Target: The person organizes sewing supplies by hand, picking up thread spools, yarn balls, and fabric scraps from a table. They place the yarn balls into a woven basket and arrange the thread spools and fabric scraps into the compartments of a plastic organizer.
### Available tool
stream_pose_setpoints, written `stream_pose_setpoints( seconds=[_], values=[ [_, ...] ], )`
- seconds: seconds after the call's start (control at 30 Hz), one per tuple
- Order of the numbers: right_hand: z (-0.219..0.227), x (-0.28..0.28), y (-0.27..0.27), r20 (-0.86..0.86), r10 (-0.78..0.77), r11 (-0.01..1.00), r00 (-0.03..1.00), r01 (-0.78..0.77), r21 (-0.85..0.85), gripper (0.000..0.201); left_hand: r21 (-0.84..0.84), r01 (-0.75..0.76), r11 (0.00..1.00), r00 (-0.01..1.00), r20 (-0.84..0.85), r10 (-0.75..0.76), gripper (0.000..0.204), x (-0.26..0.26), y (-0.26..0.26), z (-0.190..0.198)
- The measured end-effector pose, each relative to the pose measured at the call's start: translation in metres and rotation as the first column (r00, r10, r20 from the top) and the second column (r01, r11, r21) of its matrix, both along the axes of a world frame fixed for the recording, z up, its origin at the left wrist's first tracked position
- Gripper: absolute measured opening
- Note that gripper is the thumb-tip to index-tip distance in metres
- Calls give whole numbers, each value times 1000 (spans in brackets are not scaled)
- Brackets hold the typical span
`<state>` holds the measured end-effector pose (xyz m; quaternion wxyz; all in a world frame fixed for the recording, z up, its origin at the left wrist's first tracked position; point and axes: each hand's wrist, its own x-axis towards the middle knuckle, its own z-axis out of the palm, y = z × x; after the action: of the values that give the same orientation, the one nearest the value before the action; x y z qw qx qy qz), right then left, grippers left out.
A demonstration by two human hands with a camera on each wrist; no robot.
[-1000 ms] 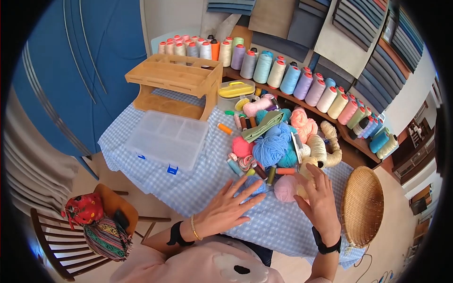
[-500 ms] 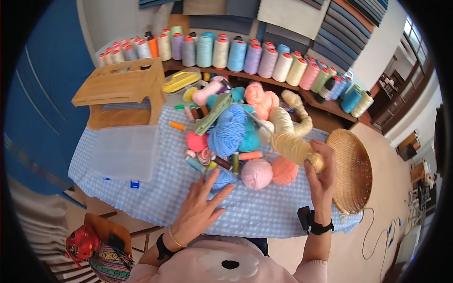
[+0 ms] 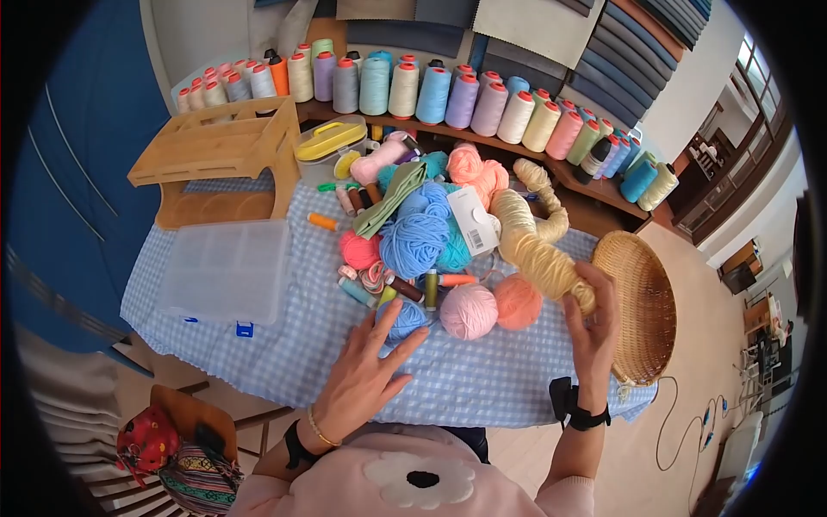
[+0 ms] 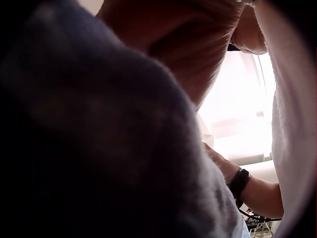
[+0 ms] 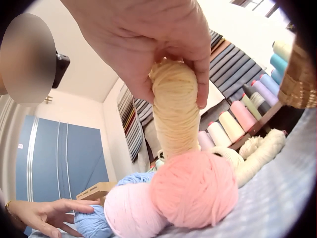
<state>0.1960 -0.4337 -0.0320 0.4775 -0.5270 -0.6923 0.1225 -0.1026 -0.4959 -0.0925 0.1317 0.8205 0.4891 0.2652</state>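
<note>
My right hand (image 3: pixel 594 323) grips the near end of a long, twisted cream yarn skein (image 3: pixel 543 263), thumb on one side and fingers on the other. In the right wrist view the skein (image 5: pixel 174 109) hangs from the fingertips, just behind a coral yarn ball (image 5: pixel 195 188). My left hand (image 3: pixel 357 370) rests with spread, straight fingers on a small blue yarn ball (image 3: pixel 403 320). Between the hands sit a pale pink yarn ball (image 3: pixel 469 312) and the coral one. The left wrist view is mostly dark, with the right wrist's black strap (image 4: pixel 241 183) visible.
Larger blue yarn (image 3: pixel 415 237), a folded green cloth (image 3: pixel 392 200), a white card (image 3: pixel 473 221) and thread spools form a pile. A clear plastic box (image 3: pixel 226 274) and wooden organizer (image 3: pixel 215 151) stand left, a wicker basket (image 3: pixel 637 302) right. Thread cones (image 3: pixel 461 99) line the back shelf.
My right hand has taken hold of the cream skein's end and drawn it right, uncovering the coral ball. My left hand has settled on the small blue ball. The white card now shows its face.
</note>
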Motion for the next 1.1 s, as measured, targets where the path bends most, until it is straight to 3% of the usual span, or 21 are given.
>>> stream_pose_setpoints(
  seconds=[0.07, 0.23, 0.33, 0.43, 0.53, 0.67, 0.87, 0.93, 1.03, 1.07, 1.1],
  values=[
    [9, 3, -2, 15, -27, 997, 1000, 25, 80, 37, 4, 2, 1000, 1000, 9, -2, 70, 0, 0, 0],
    [9, 3, -8, -55, -18, 1000, 998, 19, 13, 37, -6, -3, 1000, 1000, 19, 3, 71, 0, 0, 0],
    [7, 5, -8, 51, -73, 992, 996, 67, 106, 36, -8, -7, 1000, 1000, 11, 7, 71, -1, 0, 0],
    [8, 16, -10, -270, -33, 997, 962, 50, 56, 36, -14, 11, 1000, 1000, 15, -11, 70, 0, 1, 0],
    [6, 21, -11, -396, 15, 1000, 918, -17, -2, 37, -42, 15, 999, 999, 30, -13, 72, -1, 1, 0],
    [2, 18, -9, -462, 27, 1000, 887, -25, 10, 37, -64, 26, 998, 998, 61, -22, 75, -5, 1, 5],
    [6, 6, -7, -536, 150, 983, 831, -185, -10, 37, -55, 58, 997, 985, 166, -48, 79, -18, 1, 20],
    [6, -1, -4, -561, 223, 951, 797, -305, -55, 37, -27, 51, 998, 982, 182, -45, 81, -20, 2, 29],
    [9, -14, 1, -570, 314, 892, 759, -442, -98, 37, 17, 96, 995, 864, 495, -92, 82, -16, 3, 41],
    [11, -19, 2, -577, 325, 885, 749, -457, -95, 37, 14, 81, 997, 870, 487, -77, 82, -14, 3, 43],
    [14, -24, 2, -561, 360, 848, 745, -512, -136, 36, -17, 144, 989, 774, 624, -102, 81, -12, 3, 44]
  ],
)
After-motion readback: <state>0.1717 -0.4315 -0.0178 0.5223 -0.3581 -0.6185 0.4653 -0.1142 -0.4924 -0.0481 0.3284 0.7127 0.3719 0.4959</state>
